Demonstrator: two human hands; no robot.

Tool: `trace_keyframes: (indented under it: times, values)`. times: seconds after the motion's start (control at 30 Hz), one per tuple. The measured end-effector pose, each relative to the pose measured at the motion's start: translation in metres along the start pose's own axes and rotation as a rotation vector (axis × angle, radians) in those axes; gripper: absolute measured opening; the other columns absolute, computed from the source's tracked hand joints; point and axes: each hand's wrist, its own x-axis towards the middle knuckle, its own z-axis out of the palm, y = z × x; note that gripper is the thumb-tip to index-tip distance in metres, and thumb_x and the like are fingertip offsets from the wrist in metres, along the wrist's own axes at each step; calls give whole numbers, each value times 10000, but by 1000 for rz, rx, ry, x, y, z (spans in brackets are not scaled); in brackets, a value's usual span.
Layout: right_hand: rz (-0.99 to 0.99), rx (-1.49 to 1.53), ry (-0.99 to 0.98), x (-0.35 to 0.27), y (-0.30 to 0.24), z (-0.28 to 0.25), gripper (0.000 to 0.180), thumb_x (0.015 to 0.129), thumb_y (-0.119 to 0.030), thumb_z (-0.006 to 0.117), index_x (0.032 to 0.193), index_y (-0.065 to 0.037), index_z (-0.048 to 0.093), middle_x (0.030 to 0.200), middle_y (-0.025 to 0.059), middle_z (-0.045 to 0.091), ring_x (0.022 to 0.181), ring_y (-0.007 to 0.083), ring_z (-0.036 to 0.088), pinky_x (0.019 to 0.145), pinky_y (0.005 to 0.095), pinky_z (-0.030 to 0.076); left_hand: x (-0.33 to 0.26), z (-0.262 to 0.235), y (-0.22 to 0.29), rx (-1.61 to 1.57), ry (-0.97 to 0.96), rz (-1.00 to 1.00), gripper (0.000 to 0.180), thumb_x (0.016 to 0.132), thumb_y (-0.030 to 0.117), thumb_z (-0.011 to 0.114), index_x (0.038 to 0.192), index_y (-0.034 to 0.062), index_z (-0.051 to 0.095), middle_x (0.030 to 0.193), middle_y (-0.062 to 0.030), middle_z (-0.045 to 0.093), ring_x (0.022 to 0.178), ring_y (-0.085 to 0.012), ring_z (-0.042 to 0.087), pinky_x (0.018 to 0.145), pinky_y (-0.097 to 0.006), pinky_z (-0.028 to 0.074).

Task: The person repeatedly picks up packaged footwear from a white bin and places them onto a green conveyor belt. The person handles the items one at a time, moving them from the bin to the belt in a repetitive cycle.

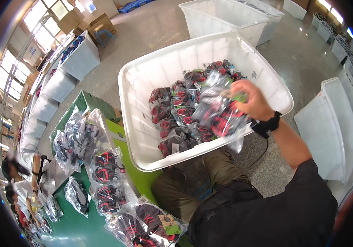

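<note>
My right hand (250,100) is closed on the gathered top of clear plastic bags holding black-and-red footwear, apparently sandals (225,120). It hangs over the right part of a large white plastic tub (138,152), and the bags are smeared by motion. Inside the tub lie several more bagged pairs (180,101) in rough rows. On the green table (77,230) to my left, bagged black-and-red pairs (107,164) form a line. The nearest bagged pair (154,216) carries a green and tan card tag. Only a sliver of skin, perhaps my left hand, shows at the lower edge; its fingers are hidden.
Grey-toned bagged footwear (75,138) is heaped at the table's far end. Co-workers (22,168) handle bags at far left. More white tubs stand ahead (226,22), at right (329,131) and along the left wall (81,57). A blue stool (103,33) stands beyond.
</note>
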Motion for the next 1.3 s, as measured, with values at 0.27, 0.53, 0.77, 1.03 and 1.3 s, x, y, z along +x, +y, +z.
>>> trace_keyframes:
  times: [0.27, 0.53, 0.77, 1.03, 1.3]
  values:
    - [-8, -200, -32, 45, 85, -27, 304, 723, -35, 706, 1024, -19, 670, 1104, 119, 672, 1080, 286, 663, 987, 365, 512, 2, 13, -7, 667, -106, 511, 452, 972, -32, 542, 1422, 5, 522, 1154, -228, 656, 984, -354, 677, 828, -433, 558]
    - [97, -409, -319, 71, 172, 42, 455, 744, -114, 760, 1186, -38, 681, 1188, 150, 653, 1127, 362, 631, 1019, 440, 502, 23, 79, 16, -40, -54, -53, 244, 1022, 86, 585, 1229, -37, 627, 1023, -155, 718, 803, -214, 662, 668, -282, 518]
    - [-100, 297, -549, 1, -10, 124, 273, 865, -159, 731, 1088, -2, 735, 993, 158, 738, 895, 279, 733, 805, 396, 578, 55, 138, -5, -78, -146, 51, 676, 887, 19, 752, 1478, -13, 425, 1250, -141, 632, 1076, -222, 678, 912, -358, 578]
    - [-55, 361, -573, -50, -133, 152, 866, 743, -457, 909, 1359, 34, 548, 1237, 198, 622, 1125, 370, 645, 968, 454, 528, 72, 213, -24, 264, -429, 457, 943, 873, 90, 825, 1584, 11, 210, 1505, -157, 419, 1344, -263, 510, 1055, -409, 506]
    - [-158, 139, -416, 2, -105, 125, 843, 633, -228, 912, 1382, -8, 594, 1261, 154, 598, 1144, 310, 613, 1005, 411, 500, 65, 180, 1, 687, -614, 761, 744, 897, 140, 797, 1545, 18, 453, 1536, -198, 496, 1372, -341, 546, 1043, -427, 522]
